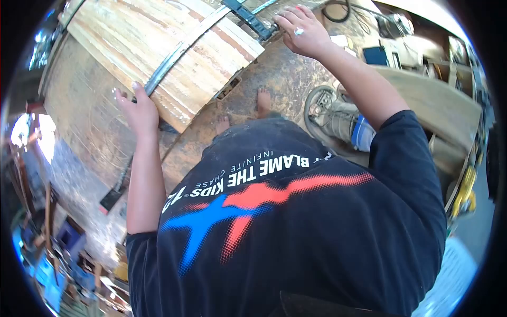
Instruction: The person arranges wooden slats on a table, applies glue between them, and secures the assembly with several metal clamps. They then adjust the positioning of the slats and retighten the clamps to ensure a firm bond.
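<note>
Our left hand point(139, 112) curls at one end of the bar clamp point(182, 51), grip unclear | our right hand point(305, 35) bends beside its black head point(248, 20), grip unclear | wood panel point(132, 42) between our hands

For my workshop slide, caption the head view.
Left hand and right hand near opposite ends of a bar clamp across a wooden-strip panel.
</note>
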### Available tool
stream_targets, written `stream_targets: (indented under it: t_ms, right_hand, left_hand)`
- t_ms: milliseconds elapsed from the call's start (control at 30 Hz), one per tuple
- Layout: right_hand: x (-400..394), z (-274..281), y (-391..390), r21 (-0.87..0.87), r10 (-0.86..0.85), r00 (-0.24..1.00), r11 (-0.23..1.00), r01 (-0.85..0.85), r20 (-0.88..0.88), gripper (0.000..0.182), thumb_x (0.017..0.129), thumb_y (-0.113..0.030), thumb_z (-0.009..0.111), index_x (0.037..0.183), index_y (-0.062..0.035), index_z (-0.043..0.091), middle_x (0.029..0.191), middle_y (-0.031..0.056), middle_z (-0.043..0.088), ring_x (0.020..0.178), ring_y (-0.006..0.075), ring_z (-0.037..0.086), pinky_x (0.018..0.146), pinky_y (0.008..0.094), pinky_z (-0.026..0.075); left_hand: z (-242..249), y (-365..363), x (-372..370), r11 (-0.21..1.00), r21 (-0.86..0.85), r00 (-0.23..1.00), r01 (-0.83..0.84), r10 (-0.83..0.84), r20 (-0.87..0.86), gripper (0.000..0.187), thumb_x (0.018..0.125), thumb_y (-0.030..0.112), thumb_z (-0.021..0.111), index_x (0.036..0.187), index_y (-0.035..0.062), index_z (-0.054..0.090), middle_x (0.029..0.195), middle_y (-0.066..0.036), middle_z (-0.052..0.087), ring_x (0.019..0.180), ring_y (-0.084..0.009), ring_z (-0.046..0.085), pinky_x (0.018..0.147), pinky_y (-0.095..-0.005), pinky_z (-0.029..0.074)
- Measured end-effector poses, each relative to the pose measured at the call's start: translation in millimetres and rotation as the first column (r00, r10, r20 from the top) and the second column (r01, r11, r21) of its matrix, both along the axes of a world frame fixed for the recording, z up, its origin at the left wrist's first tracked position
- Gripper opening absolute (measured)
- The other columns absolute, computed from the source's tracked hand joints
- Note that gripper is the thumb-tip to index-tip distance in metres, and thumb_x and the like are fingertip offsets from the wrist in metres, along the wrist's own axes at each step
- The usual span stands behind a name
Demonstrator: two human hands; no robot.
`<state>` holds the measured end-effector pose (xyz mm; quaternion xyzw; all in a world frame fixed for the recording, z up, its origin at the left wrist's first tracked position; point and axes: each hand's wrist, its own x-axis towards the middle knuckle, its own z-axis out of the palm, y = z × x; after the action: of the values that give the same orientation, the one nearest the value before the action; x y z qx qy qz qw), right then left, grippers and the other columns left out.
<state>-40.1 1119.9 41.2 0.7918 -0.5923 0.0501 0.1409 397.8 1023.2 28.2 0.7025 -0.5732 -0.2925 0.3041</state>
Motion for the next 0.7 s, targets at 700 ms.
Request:
stream_targets:
  t_ms: [700]
  right_hand:
    - [-11.6,34.1,-93.0,0.759,0.325,0.945,0.627,-0.175,-0.050,0.022,0.086,-0.004,0.057,0.106,-0.0024,0.066,0.087,0.0202,0.073,0.083,0.0384,0.073,0.074,0.0484,0.058]
  left_hand:
    - [-11.3,-0.3,-11.2,0.981,-0.099,0.937,-0.170,0.192,0.291,0.060,0.106,0.046,0.046,0.150,0.0063,0.050,0.141,-0.022,0.061,0.131,-0.0382,0.058,0.110,-0.0444,0.043]
